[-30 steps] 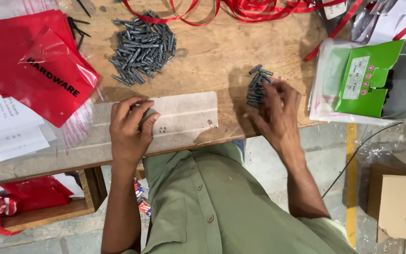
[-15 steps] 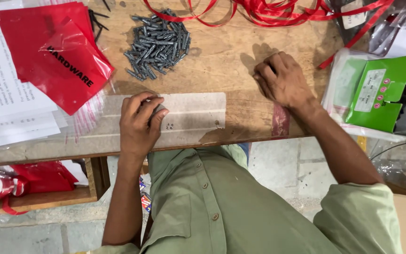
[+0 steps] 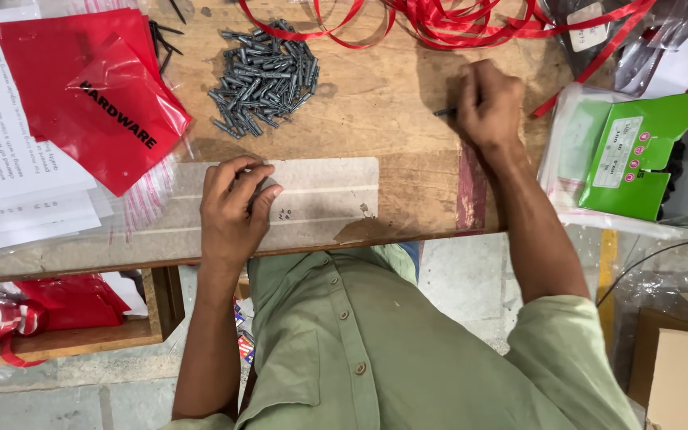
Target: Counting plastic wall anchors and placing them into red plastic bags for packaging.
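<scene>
I look down on a wooden table [image 3: 376, 103]. Red plastic bags [image 3: 93, 87] lie at its left end over white printed sheets [image 3: 9, 191], and a green card pack [image 3: 635, 155] in clear wrap sits at the right. Red ribbon [image 3: 455, 20] trails along the far edge. A clear plastic bag [image 3: 312, 203] lies flat at the near edge, and my left hand [image 3: 232, 211] rests on its left part, fingers curled down onto it. A heap of grey screws [image 3: 264, 80] sits beyond that bag, well apart from both hands. My right hand [image 3: 489, 103] is closed in a loose fist on the table, its grip holding a dark screw [image 3: 443, 112] that sticks out leftward.
</scene>
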